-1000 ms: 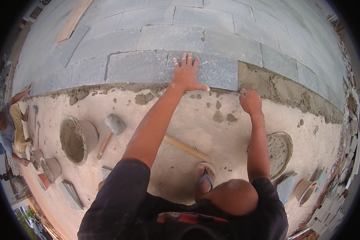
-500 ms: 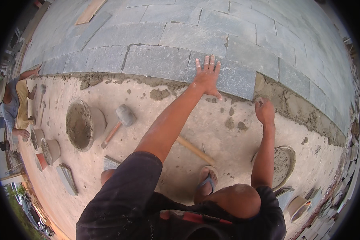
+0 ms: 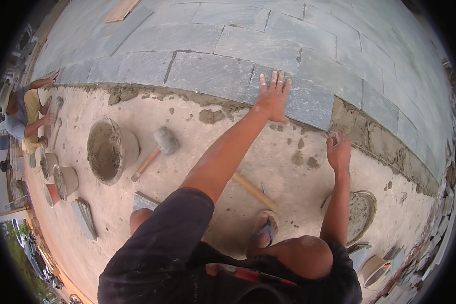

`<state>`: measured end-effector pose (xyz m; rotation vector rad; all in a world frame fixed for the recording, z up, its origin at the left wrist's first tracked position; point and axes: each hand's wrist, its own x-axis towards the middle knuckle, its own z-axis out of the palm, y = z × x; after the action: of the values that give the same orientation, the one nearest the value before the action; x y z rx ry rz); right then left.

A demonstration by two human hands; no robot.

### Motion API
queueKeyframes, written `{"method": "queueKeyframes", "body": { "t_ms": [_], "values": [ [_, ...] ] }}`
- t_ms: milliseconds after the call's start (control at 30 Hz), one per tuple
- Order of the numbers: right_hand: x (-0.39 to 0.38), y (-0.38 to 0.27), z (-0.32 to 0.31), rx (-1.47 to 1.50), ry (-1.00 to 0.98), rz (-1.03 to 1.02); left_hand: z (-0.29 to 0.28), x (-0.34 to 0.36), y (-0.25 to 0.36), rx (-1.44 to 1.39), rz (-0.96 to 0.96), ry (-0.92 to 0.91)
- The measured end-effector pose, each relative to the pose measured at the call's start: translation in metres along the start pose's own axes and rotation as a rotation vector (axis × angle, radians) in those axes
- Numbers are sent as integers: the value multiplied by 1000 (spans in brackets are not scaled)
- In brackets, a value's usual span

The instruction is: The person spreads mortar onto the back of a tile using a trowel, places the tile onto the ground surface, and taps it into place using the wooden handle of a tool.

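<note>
My left hand lies flat with fingers spread on a grey stone tile at the edge of the paved surface. Close to the near right corner of that tile is my right hand, its fingers curled together; anything pinched in them is too small to make out. Right of the tile runs a strip of bare grey mortar, with a thin line along its near edge. More laid tiles stretch to the left and beyond.
On the left stand a bucket of mortar and a mallet. A wooden handle lies beside my foot, and a round mortar pan sits at my right forearm. A co-worker crouches at far left near smaller buckets.
The whole view has shifted slightly. My left hand stays flat on the tile and my right hand stays by its corner. The co-worker's lower hand has moved away from the small buckets.
</note>
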<state>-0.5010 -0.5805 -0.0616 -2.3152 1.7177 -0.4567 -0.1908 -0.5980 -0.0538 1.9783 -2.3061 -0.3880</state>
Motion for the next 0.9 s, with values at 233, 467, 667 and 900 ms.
{"method": "queueKeyframes", "body": {
  "t_ms": [233, 467, 667, 900],
  "values": [
    [-136, -100, 43, 292, -640, -52, 5, -3, 0, 47, -35, -15],
    [-209, -124, 99, 101, -592, -235, 9, 5, -5, 24, -13, 58],
    [-148, -130, 45, 113, -606, -175, 4, -18, -3, -122, 158, 166],
    [-73, -139, -29, 81, -704, -370, 5, -150, 15, -503, 301, -498]
  ]
}}
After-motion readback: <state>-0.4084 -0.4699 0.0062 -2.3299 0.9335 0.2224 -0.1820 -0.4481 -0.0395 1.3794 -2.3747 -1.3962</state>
